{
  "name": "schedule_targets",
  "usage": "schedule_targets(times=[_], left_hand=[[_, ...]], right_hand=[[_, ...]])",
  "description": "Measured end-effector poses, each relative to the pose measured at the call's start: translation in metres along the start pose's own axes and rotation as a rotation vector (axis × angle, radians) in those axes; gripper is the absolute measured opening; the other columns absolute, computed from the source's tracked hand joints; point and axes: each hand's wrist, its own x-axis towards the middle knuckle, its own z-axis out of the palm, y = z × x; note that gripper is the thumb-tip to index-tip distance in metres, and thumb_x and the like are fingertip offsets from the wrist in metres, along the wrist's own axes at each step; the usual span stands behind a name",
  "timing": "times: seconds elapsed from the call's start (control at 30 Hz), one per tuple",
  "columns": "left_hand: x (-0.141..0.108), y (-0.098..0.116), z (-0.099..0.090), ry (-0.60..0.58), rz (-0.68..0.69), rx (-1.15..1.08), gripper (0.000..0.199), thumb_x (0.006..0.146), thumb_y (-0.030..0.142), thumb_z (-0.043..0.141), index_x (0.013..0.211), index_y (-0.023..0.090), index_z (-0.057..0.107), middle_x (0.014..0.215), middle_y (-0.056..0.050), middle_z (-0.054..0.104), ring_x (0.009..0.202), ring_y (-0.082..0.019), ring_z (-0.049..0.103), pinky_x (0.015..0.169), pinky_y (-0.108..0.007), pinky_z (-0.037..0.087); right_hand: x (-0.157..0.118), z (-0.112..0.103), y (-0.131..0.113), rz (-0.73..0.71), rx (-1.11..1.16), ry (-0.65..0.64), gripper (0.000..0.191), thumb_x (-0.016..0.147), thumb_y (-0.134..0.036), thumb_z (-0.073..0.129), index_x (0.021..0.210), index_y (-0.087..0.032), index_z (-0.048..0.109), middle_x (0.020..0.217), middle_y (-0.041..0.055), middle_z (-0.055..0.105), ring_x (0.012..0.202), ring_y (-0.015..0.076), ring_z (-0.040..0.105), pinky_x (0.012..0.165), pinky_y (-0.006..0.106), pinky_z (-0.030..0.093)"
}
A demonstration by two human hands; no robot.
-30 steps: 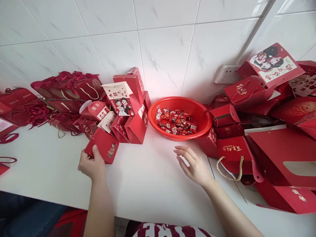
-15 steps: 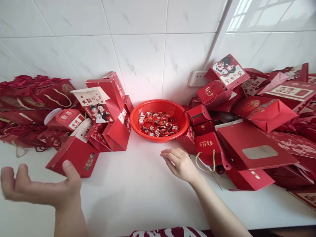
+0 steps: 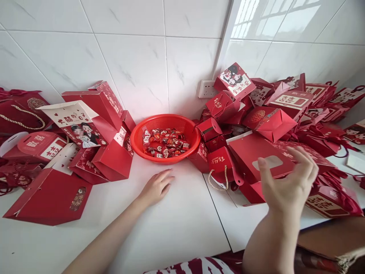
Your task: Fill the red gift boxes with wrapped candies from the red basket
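Note:
My left hand (image 3: pixel 156 187) rests palm down on the white tabletop, a little in front of a red plastic basket (image 3: pixel 164 160). Its fingers are loosely stretched, and it holds nothing that I can see. In the basket lie several small wrapped candies (image 3: pixel 167 142). Raised at the right, my right hand (image 3: pixel 288 182) has thumb and fingers spread, with nothing between them. Behind it sits a large red gift box (image 3: pixel 245 150) with a pale oval window, partly hidden by the hand. A small red bag with a rope handle (image 3: pixel 221 161) stands between my hands.
Upright red gift boxes (image 3: pixel 111 156) stand left of the basket, with a large box (image 3: pixel 51 194) in front. A heap of red boxes (image 3: pixel 269 121) fills the right side. A wall socket (image 3: pixel 207 89) is behind. At lower right is an open cardboard box (image 3: pixel 333 238).
The view has turned to the right. My left hand has come down from the left onto the table before the basket. My right hand has risen off the table, moved right and spread its fingers.

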Motion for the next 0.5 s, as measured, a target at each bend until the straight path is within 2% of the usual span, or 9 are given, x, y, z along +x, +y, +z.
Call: schedule_targets(times=[0.07, 0.1, 0.17, 0.2, 0.3, 0.37, 0.5], left_hand=[[0.002, -0.006, 0.011, -0.075, -0.055, -0.022, 0.044, 0.098, 0.026, 0.043, 0.141, 0.027, 0.052, 0.154, -0.006, 0.042, 0.140, -0.025, 0.043, 0.115, -0.046, 0.038], [0.001, -0.008, 0.013, -0.107, -0.087, -0.038, 0.047, 0.099, 0.029, 0.042, 0.146, 0.029, 0.046, 0.157, -0.004, 0.039, 0.144, -0.025, 0.037, 0.119, -0.049, 0.032], [-0.002, -0.010, 0.013, -0.140, -0.133, -0.073, 0.050, 0.101, 0.033, 0.041, 0.151, 0.030, 0.039, 0.159, -0.003, 0.034, 0.148, -0.024, 0.029, 0.122, -0.051, 0.024], [-0.003, -0.010, 0.011, -0.146, -0.142, -0.090, 0.051, 0.101, 0.034, 0.041, 0.151, 0.030, 0.038, 0.159, -0.003, 0.033, 0.149, -0.024, 0.027, 0.122, -0.051, 0.022], [-0.007, -0.010, 0.008, -0.164, -0.146, -0.125, 0.051, 0.101, 0.035, 0.042, 0.151, 0.031, 0.038, 0.160, -0.003, 0.032, 0.149, -0.023, 0.025, 0.123, -0.051, 0.021], [-0.007, -0.010, 0.007, -0.161, -0.150, -0.140, 0.050, 0.100, 0.035, 0.042, 0.150, 0.031, 0.039, 0.160, -0.003, 0.032, 0.149, -0.023, 0.026, 0.123, -0.051, 0.021], [-0.007, -0.010, 0.007, -0.126, -0.152, -0.184, 0.050, 0.099, 0.034, 0.046, 0.149, 0.032, 0.042, 0.159, -0.003, 0.033, 0.149, -0.024, 0.027, 0.123, -0.051, 0.020]], right_hand=[[-0.001, -0.009, 0.019, 0.073, -0.103, -0.161, 0.099, 0.070, -0.055, 0.080, 0.151, -0.022, 0.035, 0.158, 0.0194, 0.028, 0.146, 0.0440, 0.022, 0.111, 0.069, 0.026], [-0.002, -0.013, 0.029, 0.104, -0.136, -0.270, 0.110, 0.066, -0.061, 0.080, 0.155, -0.024, 0.028, 0.162, 0.0194, 0.018, 0.147, 0.0463, 0.014, 0.111, 0.073, 0.021], [-0.007, -0.016, 0.046, 0.163, -0.157, -0.420, 0.120, 0.060, -0.064, 0.082, 0.157, -0.026, 0.022, 0.164, 0.0192, 0.008, 0.147, 0.0492, 0.005, 0.110, 0.076, 0.016], [-0.010, -0.016, 0.054, 0.186, -0.146, -0.443, 0.124, 0.057, -0.063, 0.084, 0.157, -0.026, 0.022, 0.164, 0.0193, 0.006, 0.147, 0.0506, 0.004, 0.110, 0.076, 0.016], [-0.017, -0.014, 0.070, 0.192, -0.059, -0.398, 0.131, 0.051, -0.056, 0.091, 0.158, -0.028, 0.021, 0.165, 0.0177, -0.001, 0.145, 0.0547, 0.006, 0.110, 0.075, 0.020], [-0.019, -0.013, 0.075, 0.164, -0.004, -0.386, 0.129, 0.053, -0.052, 0.091, 0.158, -0.030, 0.019, 0.165, 0.0153, -0.001, 0.145, 0.0536, 0.011, 0.110, 0.071, 0.028], [-0.018, -0.016, 0.077, 0.129, 0.026, -0.294, 0.114, 0.060, -0.049, 0.089, 0.155, -0.033, 0.029, 0.161, 0.0152, 0.022, 0.141, 0.0464, 0.032, 0.111, 0.061, 0.037]])
